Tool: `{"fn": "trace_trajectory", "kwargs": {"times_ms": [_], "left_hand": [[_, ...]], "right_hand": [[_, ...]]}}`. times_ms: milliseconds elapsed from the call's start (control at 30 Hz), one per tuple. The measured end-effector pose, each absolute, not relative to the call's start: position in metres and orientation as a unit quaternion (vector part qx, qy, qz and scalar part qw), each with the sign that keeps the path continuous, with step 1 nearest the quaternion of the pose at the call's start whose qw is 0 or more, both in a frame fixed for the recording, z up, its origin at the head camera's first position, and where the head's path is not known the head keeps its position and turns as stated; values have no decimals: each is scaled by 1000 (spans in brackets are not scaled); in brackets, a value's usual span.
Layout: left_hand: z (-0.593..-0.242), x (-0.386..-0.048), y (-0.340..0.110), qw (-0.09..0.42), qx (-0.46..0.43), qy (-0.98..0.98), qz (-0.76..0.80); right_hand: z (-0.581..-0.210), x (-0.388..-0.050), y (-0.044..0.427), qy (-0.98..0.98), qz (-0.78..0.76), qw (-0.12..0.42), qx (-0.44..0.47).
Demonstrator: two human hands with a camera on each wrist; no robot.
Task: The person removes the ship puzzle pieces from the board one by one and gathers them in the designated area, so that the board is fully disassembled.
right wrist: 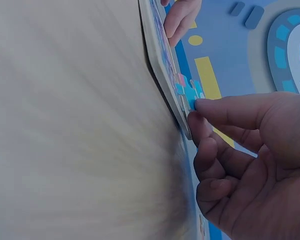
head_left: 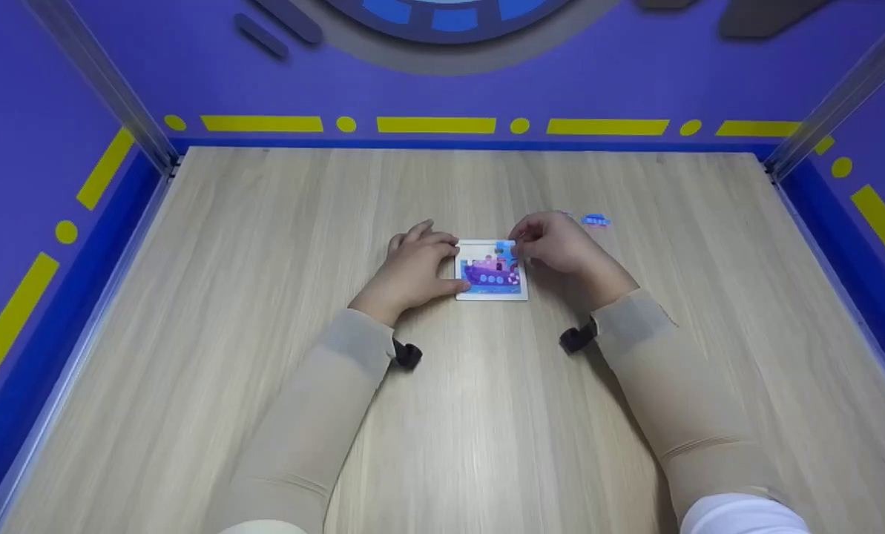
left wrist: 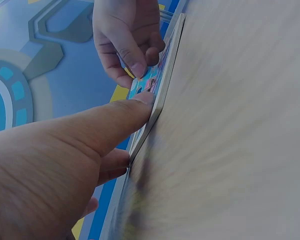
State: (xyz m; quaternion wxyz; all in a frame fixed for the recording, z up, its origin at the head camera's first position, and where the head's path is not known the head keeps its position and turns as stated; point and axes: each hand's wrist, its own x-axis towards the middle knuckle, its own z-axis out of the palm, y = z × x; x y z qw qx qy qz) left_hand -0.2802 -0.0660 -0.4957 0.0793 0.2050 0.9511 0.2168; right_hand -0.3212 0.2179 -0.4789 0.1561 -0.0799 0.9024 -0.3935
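Observation:
A small square jigsaw puzzle board (head_left: 491,297) with a white rim lies on the table, showing a purple and pink ship on blue water. Its upper left part is bare. My left hand (head_left: 412,271) holds the board's left side, with the thumb (left wrist: 132,112) on top near the lower corner and the fingers at the left edge. Over the upper right corner, my right hand (head_left: 561,243) pinches a light blue puzzle piece (right wrist: 189,94) between thumb and forefinger. The other right fingers are curled. Whether this piece is fully seated cannot be told.
A loose blue puzzle piece (head_left: 596,220) lies on the wooden table (head_left: 457,415) beyond my right hand. Another piece (head_left: 567,213) is mostly hidden behind that hand. Purple panels (head_left: 264,81) with yellow marks enclose the back and sides.

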Motion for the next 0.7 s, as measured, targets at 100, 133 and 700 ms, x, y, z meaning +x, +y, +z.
{"fn": "trace_trajectory", "kwargs": {"times_ms": [100,133,700], "left_hand": [[-496,-280,-66,78,206,951,216],[-496,-280,-66,77,206,951,216],[-498,-281,-66,69,212,950,217]], "right_hand": [[-478,-321,219,902,-396,156,-75],[-478,-321,219,902,-396,156,-75],[-472,-327,238,841,-512,167,-46]]}}
